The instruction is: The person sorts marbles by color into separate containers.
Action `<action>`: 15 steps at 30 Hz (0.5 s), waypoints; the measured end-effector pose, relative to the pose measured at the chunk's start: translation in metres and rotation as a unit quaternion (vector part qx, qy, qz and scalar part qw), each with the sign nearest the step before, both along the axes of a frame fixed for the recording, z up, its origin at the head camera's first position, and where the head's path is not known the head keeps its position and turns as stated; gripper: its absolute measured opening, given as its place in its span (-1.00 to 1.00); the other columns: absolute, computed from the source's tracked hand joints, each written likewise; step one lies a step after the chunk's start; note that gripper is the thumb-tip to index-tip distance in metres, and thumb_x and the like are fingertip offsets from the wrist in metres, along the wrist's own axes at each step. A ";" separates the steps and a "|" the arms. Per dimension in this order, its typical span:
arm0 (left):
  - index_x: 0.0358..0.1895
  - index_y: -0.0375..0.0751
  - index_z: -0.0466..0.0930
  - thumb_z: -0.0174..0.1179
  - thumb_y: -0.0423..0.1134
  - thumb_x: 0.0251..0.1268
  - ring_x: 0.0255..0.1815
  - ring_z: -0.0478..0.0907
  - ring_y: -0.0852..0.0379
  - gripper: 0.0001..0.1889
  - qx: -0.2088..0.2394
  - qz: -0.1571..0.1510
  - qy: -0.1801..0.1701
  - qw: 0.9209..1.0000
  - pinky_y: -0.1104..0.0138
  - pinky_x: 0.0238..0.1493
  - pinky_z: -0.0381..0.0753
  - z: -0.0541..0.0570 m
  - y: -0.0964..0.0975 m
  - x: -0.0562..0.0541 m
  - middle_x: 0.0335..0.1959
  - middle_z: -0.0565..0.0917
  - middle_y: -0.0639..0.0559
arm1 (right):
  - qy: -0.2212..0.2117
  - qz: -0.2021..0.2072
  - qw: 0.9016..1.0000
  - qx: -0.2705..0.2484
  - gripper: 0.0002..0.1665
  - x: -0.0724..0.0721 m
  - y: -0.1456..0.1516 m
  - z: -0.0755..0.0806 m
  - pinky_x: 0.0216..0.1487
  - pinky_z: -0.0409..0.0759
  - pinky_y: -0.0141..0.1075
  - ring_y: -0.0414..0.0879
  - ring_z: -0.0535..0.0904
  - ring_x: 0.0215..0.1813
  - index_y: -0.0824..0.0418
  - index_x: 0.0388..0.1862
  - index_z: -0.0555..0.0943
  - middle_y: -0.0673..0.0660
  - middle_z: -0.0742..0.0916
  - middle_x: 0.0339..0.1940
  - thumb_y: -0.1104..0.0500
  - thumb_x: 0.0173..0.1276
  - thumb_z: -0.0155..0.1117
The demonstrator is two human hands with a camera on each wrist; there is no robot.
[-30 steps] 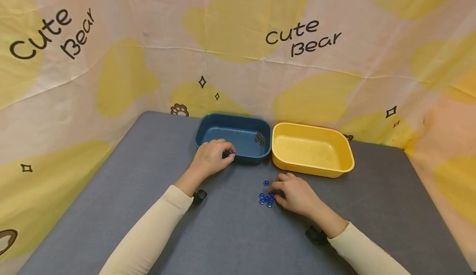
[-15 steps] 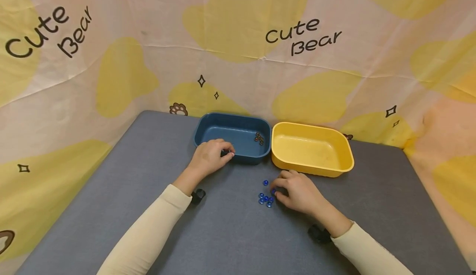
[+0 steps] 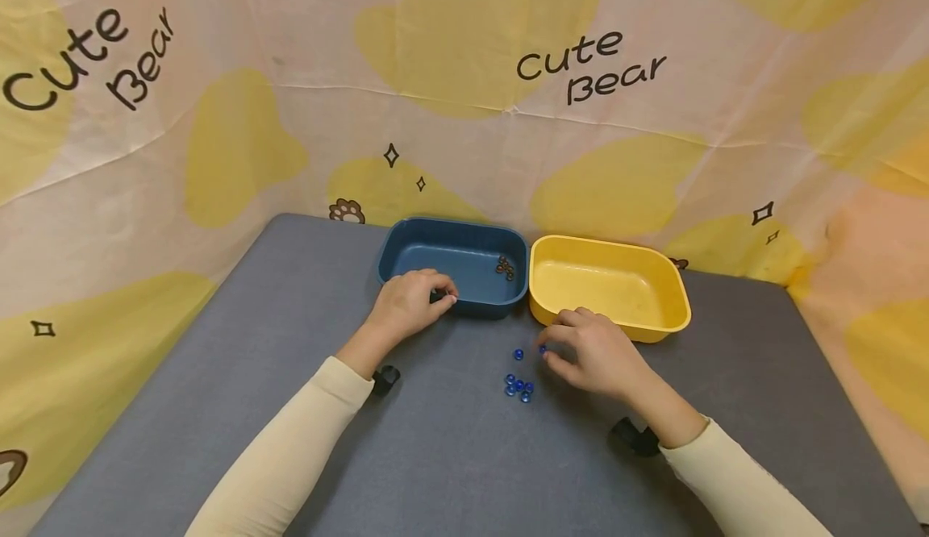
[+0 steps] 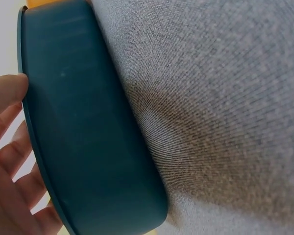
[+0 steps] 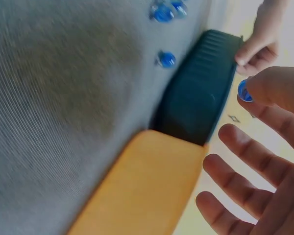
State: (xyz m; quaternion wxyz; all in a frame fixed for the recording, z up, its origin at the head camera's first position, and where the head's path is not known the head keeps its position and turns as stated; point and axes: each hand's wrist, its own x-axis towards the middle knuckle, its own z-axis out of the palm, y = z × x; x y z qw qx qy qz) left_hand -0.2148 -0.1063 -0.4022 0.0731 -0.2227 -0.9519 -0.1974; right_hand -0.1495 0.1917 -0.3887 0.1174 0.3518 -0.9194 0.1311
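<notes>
My right hand pinches a blue glass marble between thumb and index finger, above the table just in front of the yellow bin. The other fingers are spread apart in the right wrist view. At the near rim of the blue bin, my left hand grips the edge. Its thumb lies on the rim in the left wrist view, the other fingers partly hidden behind the wall. Several blue marbles lie clustered on the table, and a single blue marble lies apart, closer to the bins.
Several small brown pieces sit in the right end of the blue bin. Both bins stand side by side at the back of the grey table. A patterned cloth hangs behind them.
My right hand has lifted a blue marble from beside the cluster and moved it up toward the yellow bin. The left hand stays at the blue bin's rim.
</notes>
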 end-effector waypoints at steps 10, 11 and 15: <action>-0.23 0.15 0.73 0.24 -0.06 0.29 -0.33 0.60 0.19 -0.90 -0.002 -0.001 -0.006 1.000 0.27 -0.36 0.55 0.002 -0.001 -0.001 -0.27 0.68 0.21 | 0.007 -0.026 0.999 -0.024 -0.85 -0.016 0.012 0.020 -0.27 0.50 -0.24 -0.12 0.52 -0.28 0.00 -0.29 0.73 -0.04 0.69 -0.32 0.09 0.12 0.43; -0.23 0.14 0.73 0.25 -0.06 0.29 -0.33 0.60 0.20 -0.90 -0.003 -0.002 -0.005 1.000 0.27 -0.37 0.55 0.002 -0.001 -0.001 -0.27 0.68 0.21 | 0.008 -0.028 0.999 -0.025 -0.86 -0.018 0.014 0.022 -0.27 0.50 -0.24 -0.11 0.52 -0.28 0.00 -0.29 0.73 -0.03 0.69 -0.32 0.09 0.13 0.43; -0.23 0.14 0.72 0.24 -0.05 0.29 -0.37 0.59 0.20 -0.90 -0.008 -0.004 -0.004 1.000 0.30 -0.42 0.52 0.003 0.000 0.000 -0.27 0.69 0.21 | 0.008 -0.037 0.999 -0.023 -0.86 -0.028 0.020 0.026 -0.25 0.52 -0.20 -0.07 0.55 -0.28 0.01 -0.28 0.73 0.03 0.71 -0.32 0.10 0.15 0.41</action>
